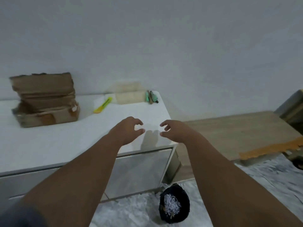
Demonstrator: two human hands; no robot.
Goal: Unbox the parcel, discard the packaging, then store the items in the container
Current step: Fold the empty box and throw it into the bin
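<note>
The 2 hands, left and right, hover loosely curled and empty, right of the opened parcel on the table. Further right of the parcel, green items lie by the table's corner; I'd say a careless reach could knock them off.

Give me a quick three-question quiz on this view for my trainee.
1. True or false: the left hand and the right hand each hold something.
2. Relative to the cardboard box, the yellow cutter lies: A) inside it; B) to its right, on the white cabinet top; C) underneath it.
3. What shows inside the black bin on the floor?

Key: 1. False, both hands hover empty. 2. B. 3. Shredded paper.
</note>
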